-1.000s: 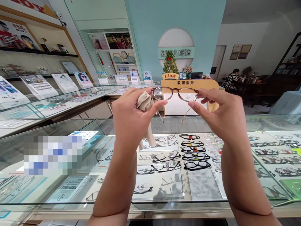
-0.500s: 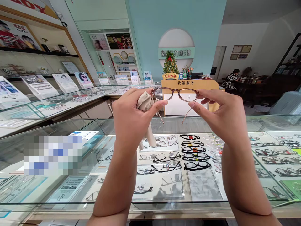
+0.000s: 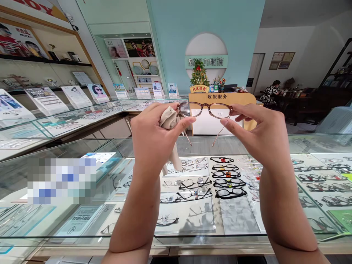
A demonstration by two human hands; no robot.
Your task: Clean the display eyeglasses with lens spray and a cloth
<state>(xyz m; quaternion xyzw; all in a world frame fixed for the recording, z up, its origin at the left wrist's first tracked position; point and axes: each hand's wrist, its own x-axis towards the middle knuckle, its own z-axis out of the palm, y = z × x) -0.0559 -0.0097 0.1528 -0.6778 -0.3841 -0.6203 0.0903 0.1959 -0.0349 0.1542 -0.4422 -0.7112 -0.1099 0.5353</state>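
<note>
Holding glossy rounded glasses [image 3: 205, 105] and crumpled cloth [image 3: 168, 118].

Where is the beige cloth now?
Head view, left of centre: the beige cloth is bunched in the left hand, beside the held glasses, one end hanging down.

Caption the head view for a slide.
Left hand, also holding a pale cloth, and right hand raise brown-framed glasses at a display case of spectacles.
</note>
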